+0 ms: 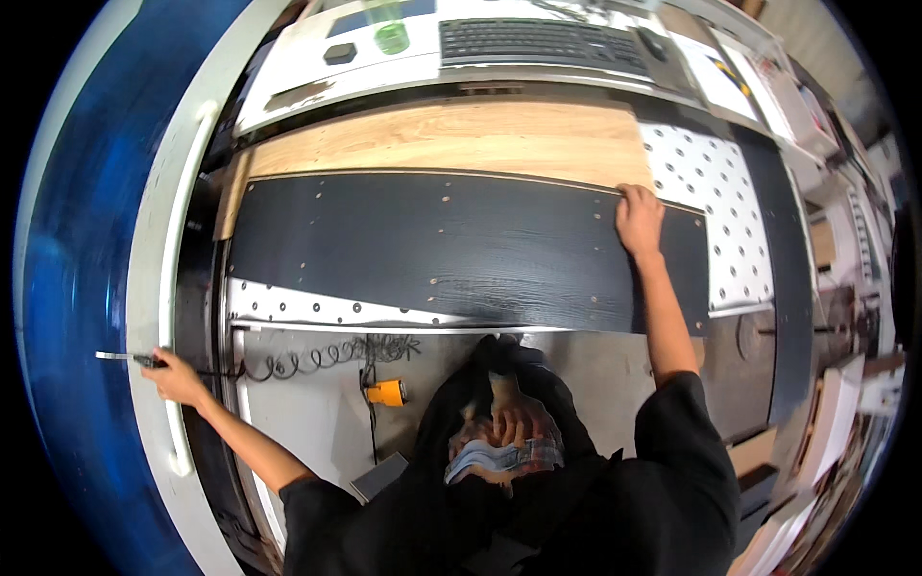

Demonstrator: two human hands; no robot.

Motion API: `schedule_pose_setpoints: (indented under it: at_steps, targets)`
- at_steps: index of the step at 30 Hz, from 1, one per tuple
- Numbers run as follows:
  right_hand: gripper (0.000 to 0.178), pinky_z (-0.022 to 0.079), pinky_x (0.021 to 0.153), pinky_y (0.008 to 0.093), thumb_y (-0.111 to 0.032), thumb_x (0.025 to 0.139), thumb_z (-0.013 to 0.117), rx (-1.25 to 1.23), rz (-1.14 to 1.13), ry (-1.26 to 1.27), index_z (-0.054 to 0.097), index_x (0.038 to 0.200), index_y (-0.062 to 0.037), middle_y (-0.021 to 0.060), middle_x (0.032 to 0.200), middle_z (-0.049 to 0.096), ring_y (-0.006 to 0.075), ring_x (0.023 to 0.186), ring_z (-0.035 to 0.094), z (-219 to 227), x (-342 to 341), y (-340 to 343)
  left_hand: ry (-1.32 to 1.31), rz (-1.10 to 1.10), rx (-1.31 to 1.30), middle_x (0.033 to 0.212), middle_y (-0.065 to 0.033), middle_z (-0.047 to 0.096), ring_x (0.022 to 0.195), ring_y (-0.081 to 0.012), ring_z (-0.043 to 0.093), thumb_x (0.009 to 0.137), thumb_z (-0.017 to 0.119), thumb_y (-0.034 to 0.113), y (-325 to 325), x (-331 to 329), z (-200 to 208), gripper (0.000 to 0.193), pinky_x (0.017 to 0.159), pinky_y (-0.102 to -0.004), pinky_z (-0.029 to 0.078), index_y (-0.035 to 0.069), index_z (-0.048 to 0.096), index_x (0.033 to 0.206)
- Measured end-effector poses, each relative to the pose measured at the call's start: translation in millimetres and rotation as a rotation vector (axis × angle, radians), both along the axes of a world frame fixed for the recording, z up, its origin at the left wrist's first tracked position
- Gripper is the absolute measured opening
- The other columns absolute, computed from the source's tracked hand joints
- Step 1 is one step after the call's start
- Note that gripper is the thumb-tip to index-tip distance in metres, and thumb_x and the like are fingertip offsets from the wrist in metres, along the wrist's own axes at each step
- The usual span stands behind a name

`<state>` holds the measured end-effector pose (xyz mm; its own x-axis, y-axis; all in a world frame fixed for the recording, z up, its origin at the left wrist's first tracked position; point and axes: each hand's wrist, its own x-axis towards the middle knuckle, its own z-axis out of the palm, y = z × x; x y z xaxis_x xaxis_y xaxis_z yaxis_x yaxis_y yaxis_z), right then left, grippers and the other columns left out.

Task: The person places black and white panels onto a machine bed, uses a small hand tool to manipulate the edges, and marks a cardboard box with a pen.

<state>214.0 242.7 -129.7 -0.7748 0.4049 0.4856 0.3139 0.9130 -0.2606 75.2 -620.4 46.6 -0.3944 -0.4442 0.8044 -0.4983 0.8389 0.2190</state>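
Note:
My left hand [178, 376] is out at the far left, closed round a slim black-and-metal tool [120, 356] whose pale end points left, over the white door frame. A coiled black line [298, 362] runs toward this hand. My right hand [640, 219] grips the far edge of a long black board [384, 240], near its right end, with its fingers curled at that edge. Small holes dot the board. Beyond it, partly covered, lies a light wood-grain board [461, 134]. Both rest on a white perforated bed [740, 230].
A white bar handle [176, 240] stands along the left, beside a blue panel [82, 240]. At the back, a shelf carries a keyboard [538, 43], mouse [652, 41] and green cup [391, 38]. An orange device [386, 393] hangs below the bed's front edge.

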Motion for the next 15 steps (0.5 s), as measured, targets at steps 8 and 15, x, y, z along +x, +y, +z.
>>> schedule_pose_setpoints:
  at_steps: [8, 15]
  targets:
    - [0.046, 0.033, 0.109, 0.0532, -0.022, 0.087, 0.066, 0.152, -0.23, 0.014, 0.06, 0.129, -0.0055, 0.024, 0.132, 0.052, 0.0426, 0.125, 0.047, 19, 145, -56, 0.145, -0.363, -0.142, 0.136, -0.0267, 0.052, 0.124, -0.0452, 0.05, 0.095, 0.066, 0.04, 69, 58, -54, 0.068, 0.107, -0.051, 0.038, -0.007, 0.045, 0.14]
    - [0.057, 0.05, 0.09, 0.0516, -0.053, 0.098, 0.051, -0.495, -0.877, -0.15, 0.063, 0.12, -0.0007, 0.0298, 0.11, 0.067, 0.0462, 0.104, 0.064, 12, 295, -58, -0.422, -0.897, 1.729, 0.107, -0.0094, 0.07, 0.08, -0.0158, 0.068, 0.1, 0.06, 0.043, 245, 158, -222, 0.042, 0.064, -0.0267, 0.053, 0.008, 0.06, 0.123]
